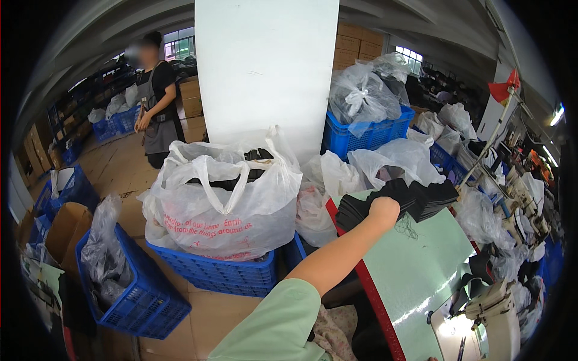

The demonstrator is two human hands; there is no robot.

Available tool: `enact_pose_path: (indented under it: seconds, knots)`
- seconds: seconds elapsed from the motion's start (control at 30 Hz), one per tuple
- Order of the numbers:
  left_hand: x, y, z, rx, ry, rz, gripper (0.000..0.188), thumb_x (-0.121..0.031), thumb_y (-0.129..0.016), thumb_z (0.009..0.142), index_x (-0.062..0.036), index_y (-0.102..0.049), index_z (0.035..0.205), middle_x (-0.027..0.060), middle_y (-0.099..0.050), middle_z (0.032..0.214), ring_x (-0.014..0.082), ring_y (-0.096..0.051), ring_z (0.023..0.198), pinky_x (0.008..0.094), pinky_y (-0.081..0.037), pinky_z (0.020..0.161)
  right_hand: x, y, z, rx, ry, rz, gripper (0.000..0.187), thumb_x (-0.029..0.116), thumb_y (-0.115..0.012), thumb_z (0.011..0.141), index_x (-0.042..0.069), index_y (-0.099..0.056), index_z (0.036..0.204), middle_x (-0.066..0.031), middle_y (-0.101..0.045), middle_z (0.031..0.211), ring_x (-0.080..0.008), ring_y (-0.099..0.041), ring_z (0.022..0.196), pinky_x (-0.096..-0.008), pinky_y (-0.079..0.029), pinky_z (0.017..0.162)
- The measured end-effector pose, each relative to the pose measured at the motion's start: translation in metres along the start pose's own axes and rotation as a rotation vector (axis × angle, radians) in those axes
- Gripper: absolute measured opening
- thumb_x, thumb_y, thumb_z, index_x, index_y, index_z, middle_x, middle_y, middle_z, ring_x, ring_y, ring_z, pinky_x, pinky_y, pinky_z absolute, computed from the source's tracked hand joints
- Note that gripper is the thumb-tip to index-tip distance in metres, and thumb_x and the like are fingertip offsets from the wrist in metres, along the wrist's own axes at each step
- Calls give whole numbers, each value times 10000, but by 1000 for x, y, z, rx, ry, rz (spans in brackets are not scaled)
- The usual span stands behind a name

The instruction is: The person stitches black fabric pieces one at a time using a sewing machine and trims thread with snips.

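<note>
We see the left hand (pixel 384 212) at the far end of the tabletop (pixel 415 265), its back toward us and its fingers curled down over stacked black pieces (pixel 352 212). The fingertips are hidden, so we cannot tell whether it grips the pieces or only rests on them. Of the right hand (pixel 433 359) we have just a sliver at the lower edge, too little to read its state.

The pieces under the left hand fan out to its left, near the red edge; a second black stack (pixel 435 201) sits just to its right, and loose dark threads (pixel 409 228) trail below onto the green surface. We judge the step in hand to be handling this stock, picking up or settling a batch; which one, we cannot say. The next move seems to call for closing evenly on a few layers and keeping the threads from dragging others along.

Nearer us on the tabletop stands a sewing machine (pixel 490 316), its lamp lit. Beyond the red edge, to the left, a large white bag (pixel 235 234) fills a blue crate (pixel 211 271). Behind it rises a white pillar (pixel 265 72), and farther off to the left a co-worker (pixel 161 99) in an apron stands on the floor.
</note>
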State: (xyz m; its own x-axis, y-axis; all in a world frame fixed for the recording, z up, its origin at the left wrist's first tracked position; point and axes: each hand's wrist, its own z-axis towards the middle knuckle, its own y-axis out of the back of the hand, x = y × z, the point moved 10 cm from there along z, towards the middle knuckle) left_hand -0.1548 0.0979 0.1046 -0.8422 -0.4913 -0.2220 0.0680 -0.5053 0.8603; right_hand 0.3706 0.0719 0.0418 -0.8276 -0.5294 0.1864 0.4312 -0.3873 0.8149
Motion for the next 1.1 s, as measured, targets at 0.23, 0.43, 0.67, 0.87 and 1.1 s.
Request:
enact_pose_path:
  seconds: [0.23, 0.43, 0.67, 0.87, 1.1]
  knots:
    - [-13, 0, 5, 79, -1, 5, 167, -134, -612, 818, -58, -760, 834, 187, -735, 887, 333, -732, 850, 442, -587, 730, -10, 12, -15, -59, -76, -19, 293, 240, -637, 914, 14, -744, 1068, -195, -708, 1086, -395, -648, 984, -471, -516, 885]
    - [1, 17, -5, -20, 14, 77, 134, -130, -578, 856, -34, -670, 864, 178, -720, 852, 342, -732, 802, 447, -592, 686, -3, 10, -8, -67, -24, 74, 228, 171, -664, 880, 10, -737, 1024, -206, -703, 1070, -400, -649, 964, -469, -518, 882]
    - [2, 17, 2, -29, -48, 197, 165, -155, -572, 875, -37, -686, 869, 222, -714, 884, 336, -726, 849, 462, -582, 746, -22, -4, -17, -91, -116, 95, 243, 122, -657, 807, -2, -684, 1014, -173, -664, 1117, -387, -592, 1054, -481, -451, 935]
    - [58, 27, 32, 79, 65, -313, 343, -215, -550, 830, -10, -687, 1069, 298, -671, 1040, 466, -630, 1016, 503, -497, 881, -17, 5, -9, -81, -163, 113, 240, 122, -667, 804, 25, -698, 1021, -134, -675, 1129, -351, -598, 1096, -461, -447, 955]
    - [32, 121, 22, -456, -137, -128, 296, -128, -551, 886, 2, -692, 1111, 216, -697, 1072, 399, -640, 983, 460, -486, 878, -13, 9, -11, -60, -179, 103, 237, 130, -676, 800, 38, -707, 1016, -125, -682, 1123, -340, -606, 1094, -449, -450, 949]
